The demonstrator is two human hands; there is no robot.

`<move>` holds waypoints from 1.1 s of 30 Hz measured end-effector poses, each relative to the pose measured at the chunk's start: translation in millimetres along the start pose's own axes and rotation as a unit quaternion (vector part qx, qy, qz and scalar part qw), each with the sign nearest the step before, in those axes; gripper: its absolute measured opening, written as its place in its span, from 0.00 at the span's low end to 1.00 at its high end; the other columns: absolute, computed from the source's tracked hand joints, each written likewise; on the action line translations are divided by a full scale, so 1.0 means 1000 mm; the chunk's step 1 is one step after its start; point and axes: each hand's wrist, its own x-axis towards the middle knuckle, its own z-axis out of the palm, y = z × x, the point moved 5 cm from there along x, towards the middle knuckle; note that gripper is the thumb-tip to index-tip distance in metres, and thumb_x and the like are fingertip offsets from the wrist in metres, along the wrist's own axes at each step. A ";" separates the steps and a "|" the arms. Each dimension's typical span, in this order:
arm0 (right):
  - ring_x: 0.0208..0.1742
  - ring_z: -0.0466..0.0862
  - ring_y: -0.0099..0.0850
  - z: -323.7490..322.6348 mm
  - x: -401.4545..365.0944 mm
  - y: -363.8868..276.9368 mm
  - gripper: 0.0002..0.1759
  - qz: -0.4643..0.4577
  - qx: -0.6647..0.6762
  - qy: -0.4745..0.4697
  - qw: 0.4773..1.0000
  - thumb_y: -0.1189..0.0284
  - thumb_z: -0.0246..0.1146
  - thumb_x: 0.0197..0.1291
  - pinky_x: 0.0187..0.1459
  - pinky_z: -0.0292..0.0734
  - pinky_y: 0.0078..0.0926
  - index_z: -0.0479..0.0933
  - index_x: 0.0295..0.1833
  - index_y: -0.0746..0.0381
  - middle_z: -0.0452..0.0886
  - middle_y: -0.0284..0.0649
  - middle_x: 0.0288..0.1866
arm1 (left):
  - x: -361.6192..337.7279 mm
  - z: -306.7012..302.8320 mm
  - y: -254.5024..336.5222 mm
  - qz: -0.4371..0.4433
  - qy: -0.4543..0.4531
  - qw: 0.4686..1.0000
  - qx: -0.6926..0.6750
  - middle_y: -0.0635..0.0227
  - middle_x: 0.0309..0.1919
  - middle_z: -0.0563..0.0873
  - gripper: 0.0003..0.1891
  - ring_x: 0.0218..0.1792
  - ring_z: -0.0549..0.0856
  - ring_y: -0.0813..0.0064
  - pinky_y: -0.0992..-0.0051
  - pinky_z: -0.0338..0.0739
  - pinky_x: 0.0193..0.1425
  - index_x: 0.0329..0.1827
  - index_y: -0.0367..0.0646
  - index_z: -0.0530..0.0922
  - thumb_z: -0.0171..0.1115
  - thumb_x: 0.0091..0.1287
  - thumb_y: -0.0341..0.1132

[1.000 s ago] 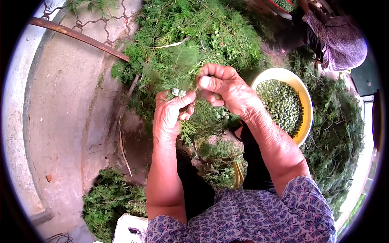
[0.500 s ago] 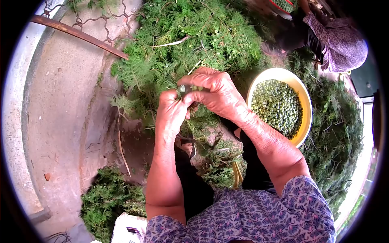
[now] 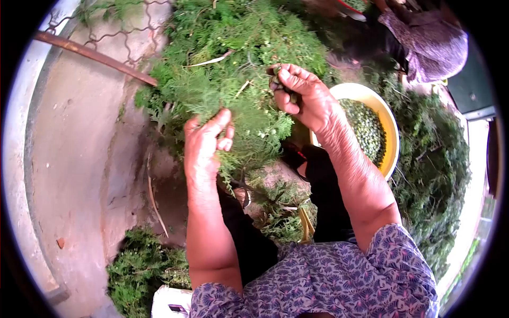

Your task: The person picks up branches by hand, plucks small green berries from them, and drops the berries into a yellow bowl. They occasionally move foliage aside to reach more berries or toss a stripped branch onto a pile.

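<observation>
Right hand (image 3: 312, 100): fingers curled inward, closed on small green cones (image 3: 292, 97), partly hidden; left hand (image 3: 203, 146): fingers bent beside green foliage (image 3: 257, 126), whether pinching a sprig cannot be told; leafy branches (image 3: 289, 40) heaped beyond both hands; yellow tub (image 3: 393, 143) behind the right forearm, partly covered by it, containing many similar cones (image 3: 366, 124); smaller greenery pile (image 3: 135, 270) at lower left; another person (image 3: 432, 50), patterned top, at upper right.

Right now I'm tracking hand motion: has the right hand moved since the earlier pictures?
Yes. Judged against the brown bar at upper left, the right hand has moved up and to the right in the picture.
</observation>
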 end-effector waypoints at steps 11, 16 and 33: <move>0.47 0.79 0.41 -0.089 -0.062 -0.034 0.13 -0.039 0.083 0.135 0.986 0.68 0.55 0.63 0.36 0.79 0.29 0.69 0.50 0.63 0.75 0.50 0.48 | -0.008 0.022 -0.001 0.003 -0.061 0.998 0.031 0.63 0.25 0.77 0.13 0.17 0.69 0.78 0.79 0.63 0.17 0.41 0.39 0.68 0.64 0.59 0.30; 0.47 0.79 0.41 -0.132 -0.088 -0.042 0.16 -0.049 0.104 0.186 0.976 0.62 0.55 0.63 0.40 0.78 0.33 0.66 0.48 0.64 0.75 0.49 0.45 | -0.003 0.022 -0.010 -0.019 -0.028 0.999 0.027 0.62 0.24 0.76 0.25 0.18 0.71 0.76 0.78 0.63 0.17 0.52 0.37 0.60 0.66 0.57 0.28; 0.48 0.79 0.32 -0.135 -0.117 -0.041 0.14 -0.047 -0.436 0.286 0.852 0.80 0.55 0.53 0.51 0.75 0.26 0.75 0.47 0.68 0.77 0.44 0.48 | -0.025 0.037 0.010 0.036 -0.065 0.995 0.068 0.69 0.18 0.73 0.13 0.12 0.64 0.84 0.82 0.58 0.19 0.34 0.39 0.72 0.60 0.64 0.41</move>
